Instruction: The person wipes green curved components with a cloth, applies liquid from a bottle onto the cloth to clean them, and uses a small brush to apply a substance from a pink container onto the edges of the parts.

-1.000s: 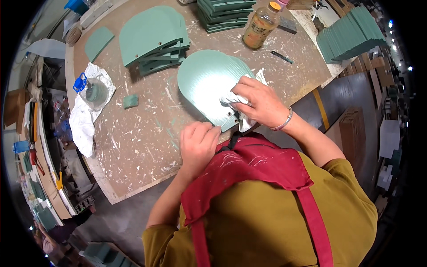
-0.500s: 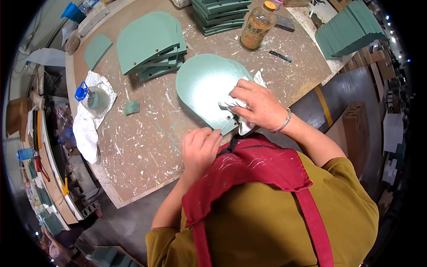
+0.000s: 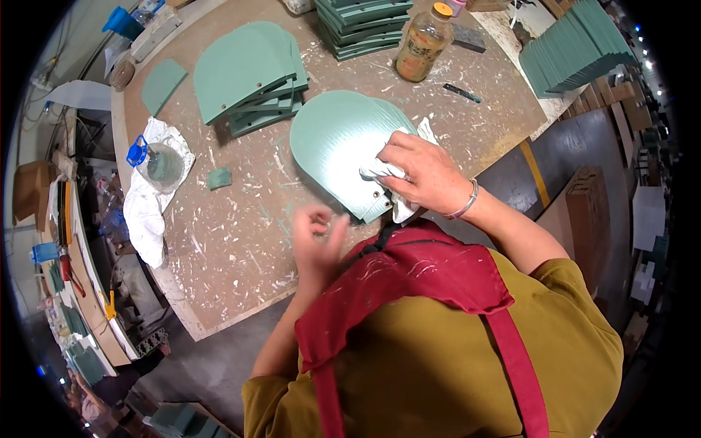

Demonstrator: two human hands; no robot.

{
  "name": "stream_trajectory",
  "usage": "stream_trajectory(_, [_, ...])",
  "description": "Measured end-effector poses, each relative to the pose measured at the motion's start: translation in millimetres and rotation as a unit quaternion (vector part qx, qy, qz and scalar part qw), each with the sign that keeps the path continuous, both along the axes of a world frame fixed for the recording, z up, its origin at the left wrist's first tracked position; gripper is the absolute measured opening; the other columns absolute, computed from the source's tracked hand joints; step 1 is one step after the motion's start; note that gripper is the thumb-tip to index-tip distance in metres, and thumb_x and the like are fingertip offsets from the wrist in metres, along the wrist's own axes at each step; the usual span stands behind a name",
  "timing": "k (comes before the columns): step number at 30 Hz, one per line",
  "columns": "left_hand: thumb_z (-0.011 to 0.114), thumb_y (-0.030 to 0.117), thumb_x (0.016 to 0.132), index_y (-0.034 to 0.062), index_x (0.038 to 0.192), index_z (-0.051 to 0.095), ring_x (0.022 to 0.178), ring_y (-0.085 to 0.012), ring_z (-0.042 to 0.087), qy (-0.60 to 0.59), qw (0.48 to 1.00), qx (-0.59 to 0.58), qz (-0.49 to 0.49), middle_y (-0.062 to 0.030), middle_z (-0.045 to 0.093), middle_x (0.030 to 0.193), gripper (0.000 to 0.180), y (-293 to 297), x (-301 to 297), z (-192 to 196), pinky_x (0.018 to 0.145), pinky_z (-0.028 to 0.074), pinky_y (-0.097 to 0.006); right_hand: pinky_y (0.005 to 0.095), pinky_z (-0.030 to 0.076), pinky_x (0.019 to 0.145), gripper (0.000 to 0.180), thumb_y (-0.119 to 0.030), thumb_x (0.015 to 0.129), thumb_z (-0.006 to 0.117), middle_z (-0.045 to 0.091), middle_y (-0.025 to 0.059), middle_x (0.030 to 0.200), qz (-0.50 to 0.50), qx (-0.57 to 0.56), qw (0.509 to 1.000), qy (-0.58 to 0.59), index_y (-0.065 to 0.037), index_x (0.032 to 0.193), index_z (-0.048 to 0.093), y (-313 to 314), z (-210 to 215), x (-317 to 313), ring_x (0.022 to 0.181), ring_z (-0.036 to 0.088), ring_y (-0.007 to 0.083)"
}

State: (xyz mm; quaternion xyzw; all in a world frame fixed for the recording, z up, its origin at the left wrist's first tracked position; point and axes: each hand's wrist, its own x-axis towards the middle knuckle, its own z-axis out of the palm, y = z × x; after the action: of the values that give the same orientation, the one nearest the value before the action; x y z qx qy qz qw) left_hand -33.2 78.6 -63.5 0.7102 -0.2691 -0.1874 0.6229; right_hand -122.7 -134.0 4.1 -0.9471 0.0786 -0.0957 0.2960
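Note:
A rounded green panel [image 3: 328, 142], with small dark-rimmed holes at its near end, lies on the worktable in front of me. The edge of another green piece shows beneath it at the far right. My right hand [image 3: 420, 168] presses a crumpled white cloth [image 3: 383, 169] onto the panel's right side, fingers closed round it. Off the panel's near left edge is my left hand [image 3: 318, 237], blurred by motion, its thumb apart from the loosely curled fingers and nothing visible in it.
Stacked green panels [image 3: 244, 69] stand behind on the worktable [image 3: 226, 241]. A brownish glass bottle [image 3: 425, 42] is at the far right. At left, a blue-capped clear bottle [image 3: 162, 166] rests on a white rag [image 3: 146, 219], near a small green block [image 3: 219, 179].
My left hand has let go of the panel's near corner and drawn a little to the left. My right hand stays on the cloth in nearly the same place.

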Motion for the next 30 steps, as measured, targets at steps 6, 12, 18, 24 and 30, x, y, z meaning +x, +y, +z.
stream_trajectory(6, [0.059, 0.01, 0.091, 0.0062, 0.122, 0.043, 0.082, -0.0082, 0.054, 0.489, 0.872, 0.001, -0.009, -0.0011, 0.056, 0.097, 0.035, -11.3, -1.3, 3.1, 0.064, 0.048, -0.024, 0.0392, 0.047, 0.074, 0.022, -0.019, 0.081, 0.064, 0.053, 0.0113, 0.092, -0.001, -0.007, 1.0, 0.009, -0.005, 0.097, 0.059, -0.7, -0.5, -0.5, 0.087, 0.056, 0.0304])
stream_trajectory(12, [0.058, 0.008, 0.091, 0.0079, 0.125, 0.041, 0.083, -0.006, 0.054, 0.44, 0.896, 0.038, -0.048, 0.0003, 0.056, 0.098, 0.038, -12.6, -7.3, -1.0, 0.059, 0.047, -0.019, 0.039, 0.047, 0.073, 0.023, -0.02, 0.081, 0.065, 0.054, 0.0101, 0.092, -0.006, -0.016, 1.0, 0.013, -0.005, 0.098, 0.06, -0.1, -0.1, -0.6, 0.087, 0.057, 0.0298])
stream_trajectory(18, [0.054, 0.002, 0.09, 0.0084, 0.126, 0.04, 0.084, -0.0071, 0.054, 0.436, 0.896, 0.036, -0.073, -0.0001, 0.056, 0.1, 0.039, -9.6, -10.1, 6.6, 0.064, 0.049, -0.021, 0.0394, 0.046, 0.071, 0.021, -0.021, 0.081, 0.065, 0.053, 0.0098, 0.091, -0.011, -0.014, 1.0, 0.01, -0.007, 0.096, 0.059, 2.0, 2.7, -1.0, 0.086, 0.056, 0.0297])
stream_trajectory(24, [0.055, 0.013, 0.091, 0.009, 0.117, 0.044, 0.086, -0.007, 0.049, 0.519, 0.854, -0.002, -0.029, 0.0008, 0.052, 0.1, 0.029, -12.3, -9.4, 21.1, 0.072, 0.041, -0.022, 0.0398, 0.046, 0.071, 0.021, -0.02, 0.08, 0.065, 0.052, 0.01, 0.09, -0.012, -0.023, 1.0, -0.004, -0.007, 0.095, 0.059, 1.2, -0.4, -1.6, 0.084, 0.056, 0.0299])
stream_trajectory(30, [0.058, 0.013, 0.093, 0.0084, 0.118, 0.046, 0.086, -0.0068, 0.055, 0.435, 0.898, 0.048, -0.051, 0.0011, 0.056, 0.095, 0.028, -11.9, -9.7, 9.5, 0.063, 0.049, -0.02, 0.0399, 0.046, 0.07, 0.021, -0.02, 0.08, 0.066, 0.052, 0.0101, 0.09, -0.013, -0.027, 1.0, -0.007, -0.006, 0.095, 0.058, 0.8, -1.6, -0.9, 0.084, 0.056, 0.0298])
